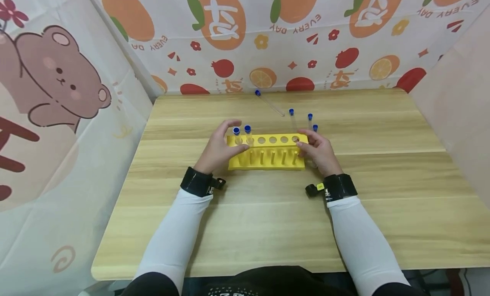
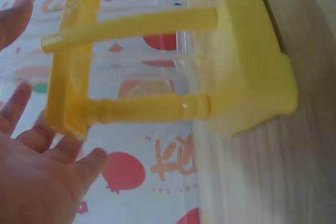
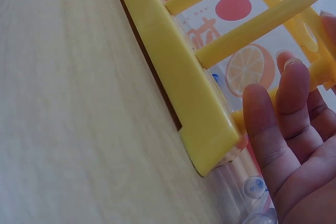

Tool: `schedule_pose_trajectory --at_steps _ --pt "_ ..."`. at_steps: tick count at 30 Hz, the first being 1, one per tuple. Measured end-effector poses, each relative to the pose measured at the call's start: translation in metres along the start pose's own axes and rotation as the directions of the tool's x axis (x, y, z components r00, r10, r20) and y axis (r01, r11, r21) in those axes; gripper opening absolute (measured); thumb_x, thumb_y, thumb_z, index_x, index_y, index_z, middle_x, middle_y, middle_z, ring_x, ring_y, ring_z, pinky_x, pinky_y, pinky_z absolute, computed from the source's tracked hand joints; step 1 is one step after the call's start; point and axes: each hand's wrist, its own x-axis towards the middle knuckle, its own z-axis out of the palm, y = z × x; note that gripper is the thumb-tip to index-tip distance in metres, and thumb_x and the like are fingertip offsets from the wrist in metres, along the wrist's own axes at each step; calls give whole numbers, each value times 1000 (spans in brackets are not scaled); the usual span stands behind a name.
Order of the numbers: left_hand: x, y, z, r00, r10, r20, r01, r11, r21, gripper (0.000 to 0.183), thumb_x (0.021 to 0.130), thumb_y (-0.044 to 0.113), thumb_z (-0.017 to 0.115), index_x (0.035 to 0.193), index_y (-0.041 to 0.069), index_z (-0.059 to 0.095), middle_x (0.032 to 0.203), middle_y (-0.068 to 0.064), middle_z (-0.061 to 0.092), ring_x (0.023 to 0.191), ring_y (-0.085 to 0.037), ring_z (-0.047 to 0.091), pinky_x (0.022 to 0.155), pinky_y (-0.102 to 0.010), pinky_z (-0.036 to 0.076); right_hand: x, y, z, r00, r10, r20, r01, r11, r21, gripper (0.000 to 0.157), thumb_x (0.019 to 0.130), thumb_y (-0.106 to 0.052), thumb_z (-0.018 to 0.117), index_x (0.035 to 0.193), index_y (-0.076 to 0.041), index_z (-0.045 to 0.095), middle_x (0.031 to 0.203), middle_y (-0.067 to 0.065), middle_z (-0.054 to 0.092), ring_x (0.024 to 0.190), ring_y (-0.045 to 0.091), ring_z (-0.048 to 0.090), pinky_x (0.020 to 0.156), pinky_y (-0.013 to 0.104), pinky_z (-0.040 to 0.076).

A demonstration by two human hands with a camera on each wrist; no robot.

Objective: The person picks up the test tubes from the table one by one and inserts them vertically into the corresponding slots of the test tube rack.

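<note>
A yellow test tube rack (image 1: 268, 165) stands on the table, with two blue-capped test tubes (image 1: 248, 136) upright in its leftmost holes. My left hand (image 1: 220, 148) is around the rack's left end, thumb before the tubes and index finger behind them. In the left wrist view its fingers (image 2: 86, 166) are spread beside the end post, and the thumb stands off from the rack. With thumb and fingers my right hand (image 1: 319, 151) grips the rack's right end. The right wrist view shows its fingers (image 3: 294, 95) bent around the end post.
Behind the rack lie a blue-capped test tube (image 1: 271, 103) and another tube (image 1: 292, 117). More blue-capped tubes (image 1: 310, 119) lie by the right hand, partly hidden. A fruit-printed cloth (image 1: 237, 77) hangs along the far edge of the wooden table (image 1: 268, 228).
</note>
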Motion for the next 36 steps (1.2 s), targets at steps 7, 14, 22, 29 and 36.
schedule_pose_trajectory --at_steps 7,14,22,29,36 --pt "5 -12 -2 994 -17 104 20 999 -28 53 86 32 77 133 20 56 141 0 53 137 -20 41 115 -53 29 -2 0 -1 999 -32 -13 32 999 11 50 91 -21 71 137 -8 55 109 5 61 83 17 62 71 29 58" --pt "2 -22 -2 988 -14 154 37 988 -147 41 91 23 72 130 16 60 139 -3 57 138 -21 42 117 -57 23 -4 1 -1 1000 -8 1 8 1000 3 55 90 -25 73 139 -7 53 114 9 63 82 17 63 73 29 57" --pt "-14 4 -9 978 -31 206 64 986 -157 35 95 13 65 128 6 60 140 -13 56 139 -30 41 115 -52 30 -9 6 2 1000 14 0 -14 1000 -6 53 92 -24 71 139 -8 53 118 8 64 87 18 63 75 31 57" --pt "-5 -16 -5 976 -55 211 91 982 -165 35 95 16 66 129 11 61 143 -10 54 140 -27 41 115 -47 32 -7 4 3 1000 -1 8 1 1000 -1 49 93 -23 70 138 -12 54 119 8 64 91 20 64 76 31 58" --pt "1 -29 0 979 -78 190 116 974 -194 39 93 23 69 130 15 60 145 -6 52 137 -24 43 113 -46 35 -3 0 2 1000 -1 10 2 1000 -7 52 92 -23 70 139 -9 53 117 6 63 92 17 63 75 30 58"
